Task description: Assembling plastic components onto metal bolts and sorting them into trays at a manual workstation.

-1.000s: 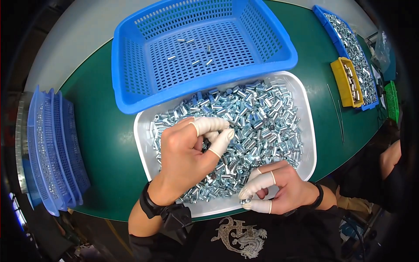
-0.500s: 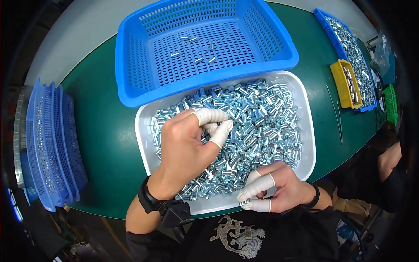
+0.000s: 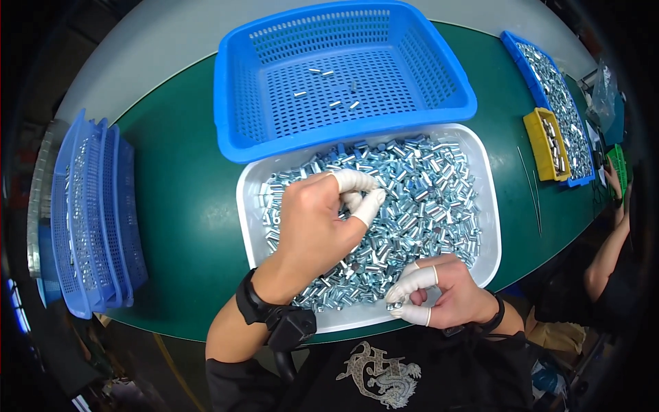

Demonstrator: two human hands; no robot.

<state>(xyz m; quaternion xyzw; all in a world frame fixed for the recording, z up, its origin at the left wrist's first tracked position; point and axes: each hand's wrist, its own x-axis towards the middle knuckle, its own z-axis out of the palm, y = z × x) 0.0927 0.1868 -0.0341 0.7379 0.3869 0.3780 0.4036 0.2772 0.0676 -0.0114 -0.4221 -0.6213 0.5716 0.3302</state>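
Note:
A white tray (image 3: 495, 237) in front of me is heaped with small silvery metal sleeves (image 3: 425, 199). Over the left-centre of the heap, my left hand (image 3: 326, 213) has thumb and fingers pinched together; whatever is between the tips is hidden. My right hand (image 3: 439, 292) is at the tray's near edge, its thumb and fingertips closed on a small silvery metal sleeve (image 3: 394, 305). White finger cots cover the working fingers of both hands. Beyond the tray, against its far rim, sits a blue perforated basket (image 3: 347, 132) with several sleeves scattered on its bottom.
Stacked blue baskets (image 3: 89, 220) stand on the left. At the right are a yellow bin (image 3: 547, 145) of metal parts, a long blue tray (image 3: 513, 51) full of sleeves and long thin tweezers (image 3: 533, 189). Another person's arm (image 3: 607, 254) reaches toward a green basket (image 3: 617, 165).
The view has shifted, moving the tray and basket rightward in the picture. My right hand is slightly higher, still pinching a sleeve. The other person's arm now extends to the green basket.

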